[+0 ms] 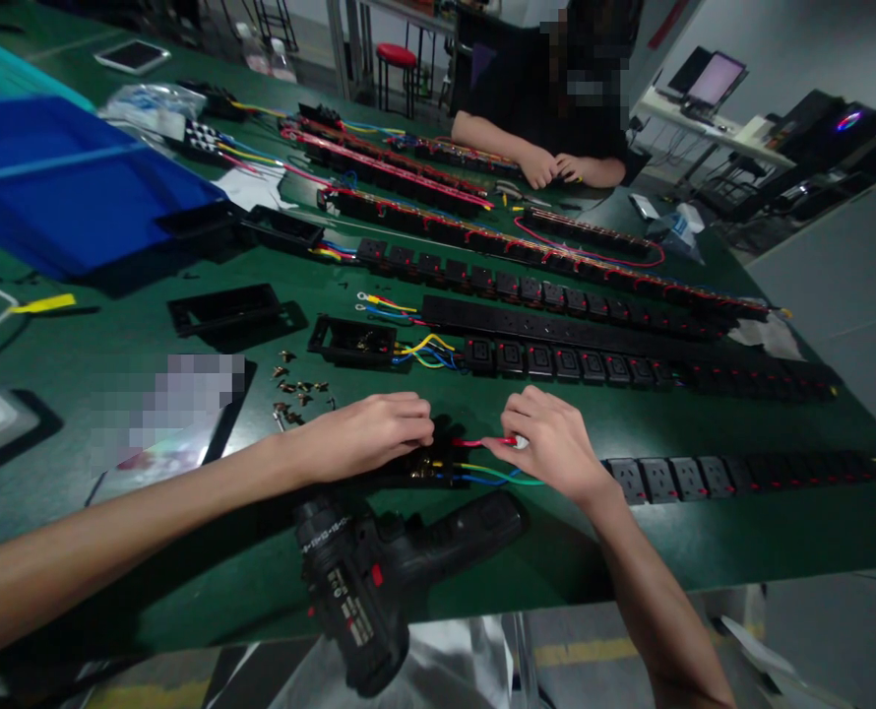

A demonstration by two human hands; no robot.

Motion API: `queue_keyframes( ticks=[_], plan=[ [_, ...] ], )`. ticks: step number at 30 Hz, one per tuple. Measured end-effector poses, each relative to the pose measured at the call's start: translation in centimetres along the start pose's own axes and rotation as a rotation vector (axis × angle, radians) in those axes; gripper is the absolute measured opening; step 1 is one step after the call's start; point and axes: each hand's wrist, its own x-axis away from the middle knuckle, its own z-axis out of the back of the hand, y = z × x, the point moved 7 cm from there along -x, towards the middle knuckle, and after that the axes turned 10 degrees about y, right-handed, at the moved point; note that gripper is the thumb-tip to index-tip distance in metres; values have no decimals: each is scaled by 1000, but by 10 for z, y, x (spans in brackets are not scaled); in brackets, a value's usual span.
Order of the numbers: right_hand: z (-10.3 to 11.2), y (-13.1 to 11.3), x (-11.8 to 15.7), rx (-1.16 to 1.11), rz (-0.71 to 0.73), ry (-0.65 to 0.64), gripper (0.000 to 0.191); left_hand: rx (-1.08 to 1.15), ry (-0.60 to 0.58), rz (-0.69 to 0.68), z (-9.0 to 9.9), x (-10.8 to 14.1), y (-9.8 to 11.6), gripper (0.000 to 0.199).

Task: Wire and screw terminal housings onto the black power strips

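The head camera looks down on the person's left hand (pixel 368 438), its fingers curled over a small black plastic socket housing (pixel 423 471); whether it grips the housing is hidden. The right hand (pixel 548 443) is pinched nearly shut on a thin red insulated wire (pixel 482 442). A green wire (pixel 501 479) runs from the housing beneath the right hand. Just beyond lies a long black power strip (pixel 704 478). A black cordless drill (pixel 401 571) lies on its side at the near edge of the dark green work table (pixel 113 591). Small brass fittings (pixel 294 394) sit left of the hands. Farther off, a co-worker's hands (pixel 556 167) rest together.
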Motion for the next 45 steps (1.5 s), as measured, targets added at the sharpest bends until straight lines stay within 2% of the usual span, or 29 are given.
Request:
queue_keyframes(
  ticks=[12, 22, 26, 30, 34, 40, 45],
  plan=[
    [0, -4, 1, -34, 3, 0, 35, -7, -14, 10, -2, 1, -4, 16],
    [-2, -10, 2, -23, 22, 18, 38, 79, 45, 113, 4, -2, -6, 16],
    [-2, -11, 3, -14, 29, 35, 37, 32, 51, 130, 7, -4, -1, 18],
    [-2, -10, 4, -44, 16, 51, 38, -68, 26, 141, 1, -5, 7, 19],
    [-2, -6, 4, -91, -15, 54, 38, -142, 51, 191, -1, -2, 10, 20],
    [-9, -12, 4, -18, 37, 24, 30, -113, 98, 229, -7, 5, 9, 17],
    [-17, -27, 6, -72, 113, -32, 18, -65, 151, 230, -11, 11, 6, 13]
  ],
)
